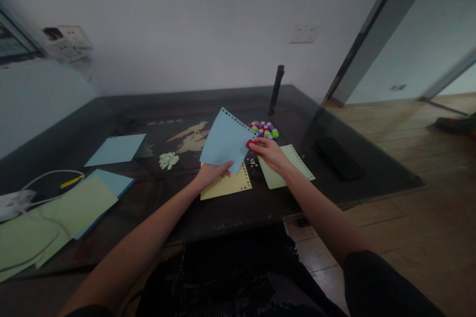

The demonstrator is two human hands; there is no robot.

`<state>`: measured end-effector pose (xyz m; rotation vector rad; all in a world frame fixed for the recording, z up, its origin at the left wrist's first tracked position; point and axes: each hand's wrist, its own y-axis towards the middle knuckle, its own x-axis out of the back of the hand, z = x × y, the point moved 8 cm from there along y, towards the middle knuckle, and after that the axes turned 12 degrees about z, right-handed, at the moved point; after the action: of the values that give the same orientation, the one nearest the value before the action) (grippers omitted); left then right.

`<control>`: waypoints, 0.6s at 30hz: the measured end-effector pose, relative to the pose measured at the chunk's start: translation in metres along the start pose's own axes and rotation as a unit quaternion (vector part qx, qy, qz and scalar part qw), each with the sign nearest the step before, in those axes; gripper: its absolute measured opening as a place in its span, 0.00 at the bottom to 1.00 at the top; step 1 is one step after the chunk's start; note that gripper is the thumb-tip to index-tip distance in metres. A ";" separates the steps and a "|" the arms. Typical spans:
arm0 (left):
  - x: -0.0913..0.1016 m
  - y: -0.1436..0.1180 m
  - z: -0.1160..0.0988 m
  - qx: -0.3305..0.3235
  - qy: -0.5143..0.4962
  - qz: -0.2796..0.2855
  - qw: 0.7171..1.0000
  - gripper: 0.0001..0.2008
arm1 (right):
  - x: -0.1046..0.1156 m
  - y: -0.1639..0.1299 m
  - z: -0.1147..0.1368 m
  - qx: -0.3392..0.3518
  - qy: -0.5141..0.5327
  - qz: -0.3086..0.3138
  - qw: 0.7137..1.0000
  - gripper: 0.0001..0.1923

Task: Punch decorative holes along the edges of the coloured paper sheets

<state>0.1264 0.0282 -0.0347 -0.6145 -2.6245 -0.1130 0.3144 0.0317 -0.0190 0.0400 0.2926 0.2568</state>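
Note:
My left hand (213,176) grips a light blue paper sheet (225,141) by its lower edge, thumb on top. A row of small holes runs along the sheet's upper right edge. In my right hand (273,153) is a small red craft punch (251,144), pinched at the sheet's right corner. Whether the paper sits inside its slot I cannot tell. Under the blue sheet lies a yellow sheet (226,188) with holes down its right side. A pale green sheet (282,171), also holed, lies beneath my right wrist. Small paper cut-outs (253,163) are scattered between them.
Several colourful craft punches (266,129) cluster behind my right hand. A pile of paper cut-outs (168,160) lies left. Farther left are a blue sheet (117,149), green sheets (92,198) and a white cable (48,173). A black upright object (276,90) stands at the back.

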 end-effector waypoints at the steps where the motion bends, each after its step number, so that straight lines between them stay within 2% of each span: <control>1: 0.000 0.000 0.001 0.001 -0.002 0.002 1.000 0.13 | 0.000 0.000 0.000 -0.001 -0.004 0.004 1.000 0.14; 6: -0.001 0.002 0.005 0.008 -0.015 0.008 1.000 0.13 | 0.001 0.000 0.000 -0.013 -0.020 0.014 1.000 0.13; 11: 0.003 0.002 0.005 0.000 -0.013 -0.012 1.000 0.14 | 0.001 -0.002 0.001 -0.018 -0.028 0.013 0.999 0.13; 18: 0.001 0.004 0.009 0.009 -0.002 0.001 1.000 0.14 | 0.004 -0.001 0.000 -0.016 -0.009 -0.003 1.000 0.15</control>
<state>0.1239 0.0333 -0.0429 -0.6118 -2.6247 -0.0869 0.3182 0.0320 -0.0201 0.0091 0.2708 0.2543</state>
